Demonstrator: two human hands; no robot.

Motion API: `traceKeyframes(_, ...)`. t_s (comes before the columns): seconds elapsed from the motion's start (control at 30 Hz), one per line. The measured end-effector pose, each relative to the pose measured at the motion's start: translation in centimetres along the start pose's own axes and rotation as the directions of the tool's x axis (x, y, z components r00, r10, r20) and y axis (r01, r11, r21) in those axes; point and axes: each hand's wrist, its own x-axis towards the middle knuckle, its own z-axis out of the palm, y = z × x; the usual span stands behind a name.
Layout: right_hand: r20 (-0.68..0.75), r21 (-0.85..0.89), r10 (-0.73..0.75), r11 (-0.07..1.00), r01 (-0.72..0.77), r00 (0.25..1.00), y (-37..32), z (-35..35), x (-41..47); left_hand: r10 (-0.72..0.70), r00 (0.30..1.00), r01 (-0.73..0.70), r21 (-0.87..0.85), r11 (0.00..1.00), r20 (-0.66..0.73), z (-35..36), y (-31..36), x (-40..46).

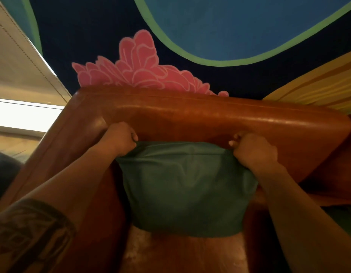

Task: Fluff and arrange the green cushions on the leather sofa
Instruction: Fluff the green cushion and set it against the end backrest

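Head view: the plump green fabric cushion (pixel 187 186) stands against the brown leather sofa's backrest (pixel 190 117), long axis left-right. Left hand (pixel 121 139) and right hand (pixel 253 149) each pinch a far top corner, equally near.

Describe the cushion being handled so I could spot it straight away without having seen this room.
Find the brown leather sofa in front of the wall painted with a big pink flower. Leaning against its backrest, above the seat, is the green cushion, its top corners gripped by the left hand and right hand. It is the only soft, matte green fabric thing amid glossy brown leather.
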Motion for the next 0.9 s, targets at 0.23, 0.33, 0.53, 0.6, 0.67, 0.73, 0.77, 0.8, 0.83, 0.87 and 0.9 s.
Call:
traceKeyframes(0.23, 0.117, 0.199, 0.031, 0.978, -0.054, 0.993, 1.5, 0.1, 1.4, -0.038, 0.992, 0.016, -0.176, 0.984, -0.119, 0.0, -1.8, 0.4)
traceKeyframes(0.33, -0.008, 0.27, 0.109, 0.957, -0.103, 0.994, 3.6, -0.1, 1.6, -0.044, 0.99, 0.015, -0.207, 0.978, -0.136, 0.2, -2.4, 0.6)
traceKeyframes(0.53, -0.137, 0.331, 0.318, 0.907, -0.259, 0.938, 4.4, 1.3, 1.9, -0.038, 0.989, 0.009, -0.199, 0.98, -0.141, 0.7, -1.6, 1.1)
traceKeyframes(0.6, -0.182, 0.299, 0.385, 0.898, -0.322, 0.905, 3.7, 1.3, 1.8, -0.041, 0.991, 0.014, -0.202, 0.979, -0.13, 0.5, -1.8, 1.2)
traceKeyframes(0.67, -0.209, 0.302, 0.435, 0.881, -0.365, 0.876, 3.5, 0.9, 1.8, -0.038, 0.991, 0.01, -0.205, 0.979, -0.132, 0.3, -1.8, 1.2)
traceKeyframes(0.73, -0.243, 0.339, 0.456, 0.867, -0.365, 0.856, 3.6, 0.3, 2.2, -0.038, 0.988, 0.004, -0.213, 0.977, -0.152, 0.2, -1.9, 1.3)
traceKeyframes(0.77, -0.264, 0.363, 0.458, 0.863, -0.352, 0.849, 3.5, 0.0, 2.4, -0.035, 0.986, -0.001, -0.217, 0.976, -0.162, 0.2, -2.1, 1.3)
traceKeyframes(0.8, -0.287, 0.374, 0.452, 0.865, -0.336, 0.844, 3.5, -0.2, 2.6, -0.035, 0.985, -0.004, -0.222, 0.975, -0.169, 0.3, -2.3, 1.4)
traceKeyframes(0.83, -0.311, 0.369, 0.44, 0.873, -0.32, 0.842, 3.5, -0.3, 2.8, -0.041, 0.984, 0.001, -0.226, 0.974, -0.174, 0.4, -2.5, 1.4)
traceKeyframes(0.87, -0.33, 0.352, 0.426, 0.883, -0.309, 0.842, 3.6, -0.4, 2.9, -0.049, 0.982, 0.007, -0.224, 0.974, -0.184, 0.5, -2.6, 1.5)
traceKeyframes(0.9, -0.344, 0.332, 0.415, 0.893, -0.304, 0.843, 3.8, -0.4, 3.1, -0.054, 0.978, 0.008, -0.22, 0.975, -0.201, 0.6, -2.6, 1.5)
